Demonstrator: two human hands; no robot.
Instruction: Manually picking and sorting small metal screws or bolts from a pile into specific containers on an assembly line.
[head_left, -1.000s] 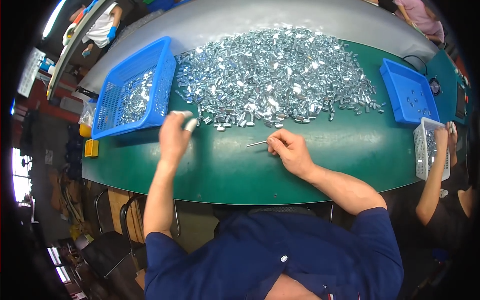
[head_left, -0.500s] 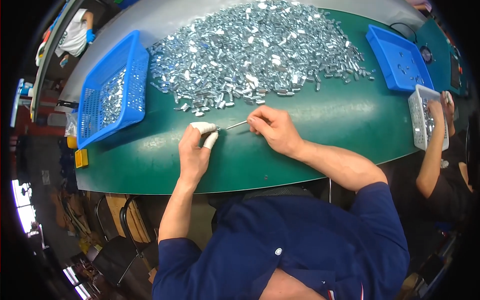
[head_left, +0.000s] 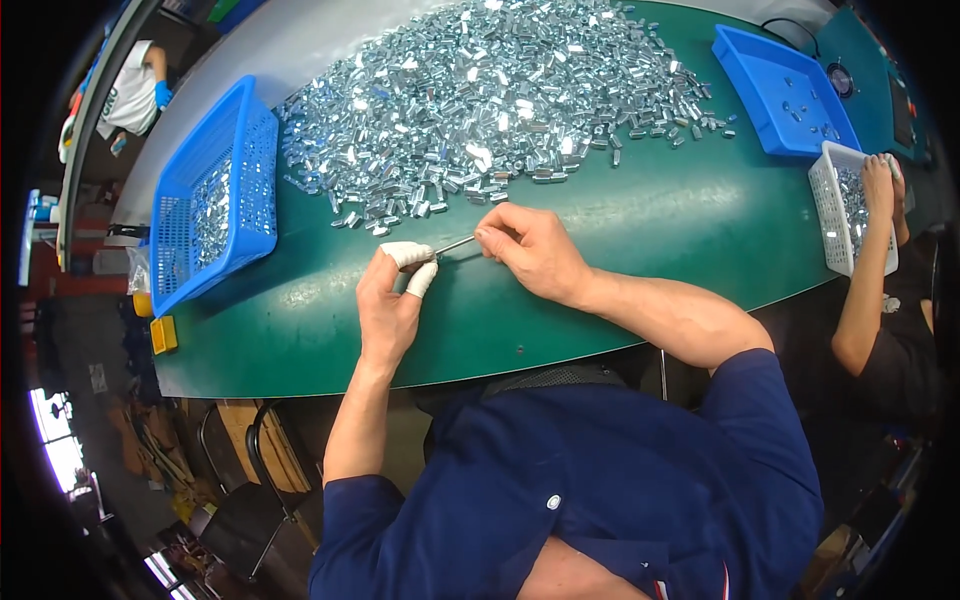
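My left hand [head_left: 386, 318], with white coverings on thumb and forefinger, pinches a small shiny metal piece [head_left: 434, 257] mostly hidden by the fingertips. In my right hand [head_left: 538, 256] is a thin metal rod [head_left: 459, 243], gripped near its right end between thumb and fingers. The rod's left end meets the piece at my left fingertips; whether it goes inside cannot be made out. Both hands are above the green table [head_left: 640, 240], in front of a large heap of small silvery metal pieces [head_left: 480, 100].
At the left stands a blue perforated basket [head_left: 262, 190] with metal pieces, near a small yellow box [head_left: 163, 335]. To the right are a blue tray [head_left: 750, 85] holding a few pieces and a white basket [head_left: 828, 215], where another person's hands [head_left: 880, 185] are.
My right hand has moved slightly left, bringing the rod's end up to my left fingertips; a small gap showed there before. The other person's hand has shifted toward the white basket's far rim.
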